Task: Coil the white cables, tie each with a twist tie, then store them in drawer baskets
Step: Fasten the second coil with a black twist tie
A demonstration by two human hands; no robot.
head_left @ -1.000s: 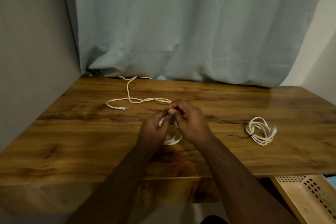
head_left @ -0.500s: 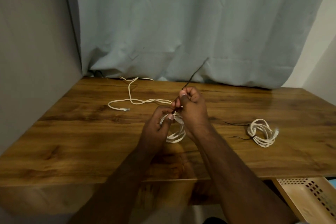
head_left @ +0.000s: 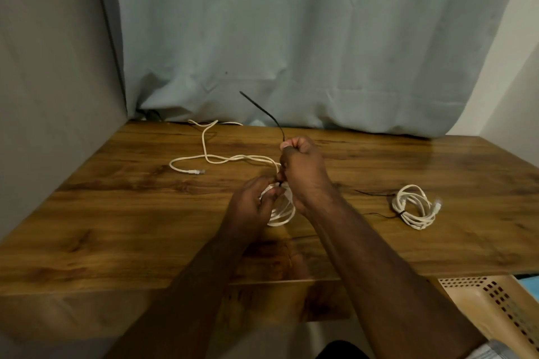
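At the centre of the frame, over the brown wood-grain surface [head_left: 116, 227], both hands work on a coil of white cable [head_left: 281, 213]. The left hand [head_left: 253, 207] has its fingers curled round the top of the coil, pinching it where the thin black twist tie [head_left: 264, 112] crosses the loops. The right hand [head_left: 303, 169] is a closed fist gripping the tie, whose free end sticks up and to the left toward the pale blue-grey curtain [head_left: 320, 38]. Half a second ago that free end slanted up to the right; now it leans the other way, and the right hand sits at much the same height above the left. The uncoiled tail of the same cable [head_left: 204, 151] still trails to the upper left, its plug lying on the surface. At the right of the frame a second white cable bundle, already tied [head_left: 414, 210], lies where it did before. A beige perforated plastic basket [head_left: 495, 309] shows at the lower right corner.
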